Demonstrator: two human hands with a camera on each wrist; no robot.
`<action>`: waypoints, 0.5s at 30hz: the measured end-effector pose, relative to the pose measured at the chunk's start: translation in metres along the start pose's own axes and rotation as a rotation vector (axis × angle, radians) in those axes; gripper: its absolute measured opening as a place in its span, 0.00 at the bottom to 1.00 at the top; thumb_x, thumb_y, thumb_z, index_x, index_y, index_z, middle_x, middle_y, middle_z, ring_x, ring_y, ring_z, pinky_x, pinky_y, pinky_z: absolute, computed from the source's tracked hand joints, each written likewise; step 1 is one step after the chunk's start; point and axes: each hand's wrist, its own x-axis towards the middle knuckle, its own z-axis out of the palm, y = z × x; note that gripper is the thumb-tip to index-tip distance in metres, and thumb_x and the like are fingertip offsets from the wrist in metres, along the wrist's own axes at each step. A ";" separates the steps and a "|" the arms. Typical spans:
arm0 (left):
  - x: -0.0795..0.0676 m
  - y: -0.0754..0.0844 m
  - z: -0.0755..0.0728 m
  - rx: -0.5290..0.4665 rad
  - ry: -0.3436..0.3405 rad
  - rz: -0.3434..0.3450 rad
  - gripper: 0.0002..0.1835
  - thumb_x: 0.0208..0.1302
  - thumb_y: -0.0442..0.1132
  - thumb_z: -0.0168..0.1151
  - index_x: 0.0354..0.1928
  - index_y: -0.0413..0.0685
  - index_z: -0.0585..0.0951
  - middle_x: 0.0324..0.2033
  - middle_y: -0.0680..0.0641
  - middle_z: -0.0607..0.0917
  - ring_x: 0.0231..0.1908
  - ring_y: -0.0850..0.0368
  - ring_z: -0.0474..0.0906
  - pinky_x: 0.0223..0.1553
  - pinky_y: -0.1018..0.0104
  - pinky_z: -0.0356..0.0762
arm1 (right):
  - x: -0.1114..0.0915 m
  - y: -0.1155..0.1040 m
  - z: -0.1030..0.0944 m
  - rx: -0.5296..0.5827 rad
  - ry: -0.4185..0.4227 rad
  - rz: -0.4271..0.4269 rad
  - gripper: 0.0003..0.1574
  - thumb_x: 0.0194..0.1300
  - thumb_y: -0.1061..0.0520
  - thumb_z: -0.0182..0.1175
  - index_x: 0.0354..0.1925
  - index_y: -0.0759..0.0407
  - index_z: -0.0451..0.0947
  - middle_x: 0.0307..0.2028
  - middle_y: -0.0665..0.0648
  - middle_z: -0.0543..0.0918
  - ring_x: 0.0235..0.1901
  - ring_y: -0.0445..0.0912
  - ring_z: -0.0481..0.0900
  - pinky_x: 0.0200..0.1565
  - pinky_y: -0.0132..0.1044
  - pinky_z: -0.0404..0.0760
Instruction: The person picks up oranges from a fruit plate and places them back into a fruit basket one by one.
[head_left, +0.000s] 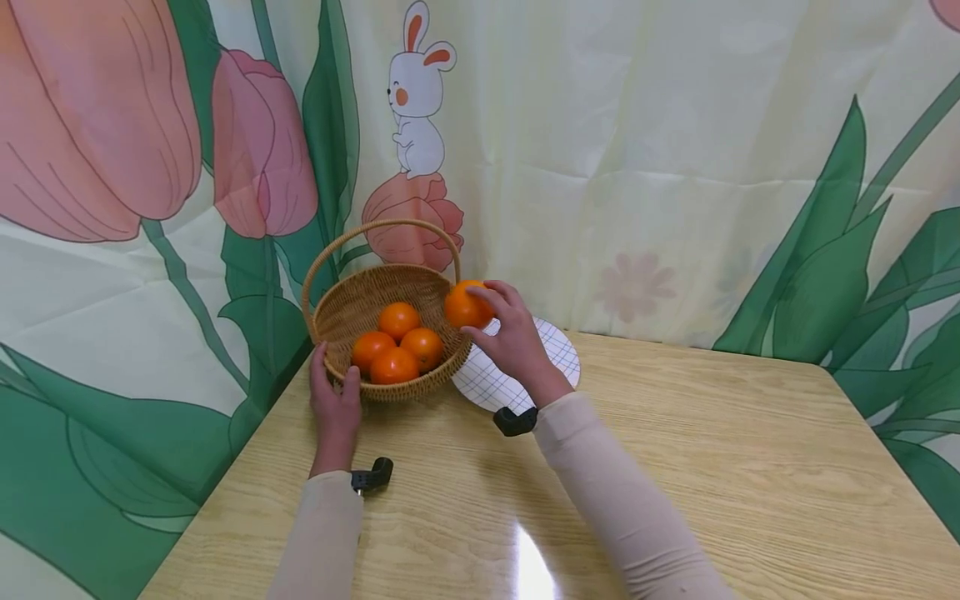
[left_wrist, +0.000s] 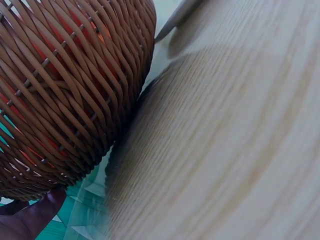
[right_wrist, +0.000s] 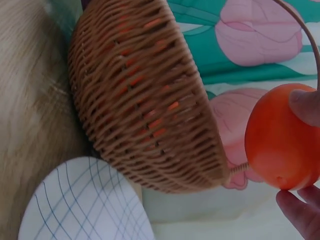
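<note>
My right hand point(head_left: 517, 337) holds an orange point(head_left: 467, 305) between thumb and fingers, up at the right rim of a wicker basket point(head_left: 431, 385). In the right wrist view the held orange point(right_wrist: 280, 137) hangs beside the rim, with fingertips against its skin. Several more oranges point(head_left: 393, 365) lie together inside the basket, which has a tall arched handle point(head_left: 382, 223). At the basket's front left side, my left hand point(head_left: 335, 408) holds it with thumb and fingers spread around the edge. The left wrist view shows a digit point(left_wrist: 42, 215) against the woven wall point(left_wrist: 65, 100).
A white plate with a blue grid pattern point(head_left: 551, 354) lies on the wooden table point(head_left: 712, 467), right of the basket and partly under my right hand. Behind the table hangs a curtain point(head_left: 570, 167) printed with tulips and a rabbit. Bright glare point(head_left: 531, 567) marks the near tabletop.
</note>
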 end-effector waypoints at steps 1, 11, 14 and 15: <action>0.000 0.000 0.000 -0.003 -0.001 0.000 0.34 0.70 0.46 0.52 0.74 0.61 0.53 0.75 0.53 0.52 0.73 0.47 0.50 0.71 0.43 0.52 | 0.000 -0.001 0.001 0.003 -0.007 0.000 0.34 0.59 0.49 0.68 0.62 0.46 0.71 0.65 0.58 0.66 0.59 0.55 0.72 0.56 0.46 0.79; 0.001 -0.001 0.000 -0.010 -0.001 0.009 0.34 0.69 0.45 0.53 0.74 0.61 0.53 0.75 0.54 0.53 0.73 0.50 0.50 0.71 0.45 0.53 | -0.002 -0.010 0.016 0.029 -0.067 0.019 0.33 0.60 0.50 0.67 0.63 0.44 0.71 0.66 0.58 0.64 0.59 0.57 0.73 0.55 0.48 0.79; -0.002 0.010 -0.002 -0.021 -0.010 0.002 0.34 0.69 0.42 0.52 0.75 0.56 0.53 0.75 0.50 0.52 0.73 0.48 0.50 0.72 0.45 0.51 | -0.003 -0.011 0.021 0.046 -0.084 0.019 0.33 0.60 0.50 0.67 0.63 0.43 0.70 0.67 0.58 0.64 0.59 0.57 0.73 0.54 0.48 0.80; -0.003 0.015 -0.002 -0.022 -0.013 0.000 0.35 0.69 0.41 0.52 0.75 0.54 0.53 0.75 0.49 0.52 0.73 0.47 0.50 0.72 0.45 0.51 | -0.003 -0.012 0.022 0.048 -0.089 0.017 0.33 0.60 0.50 0.67 0.63 0.43 0.70 0.67 0.59 0.64 0.59 0.57 0.73 0.54 0.48 0.80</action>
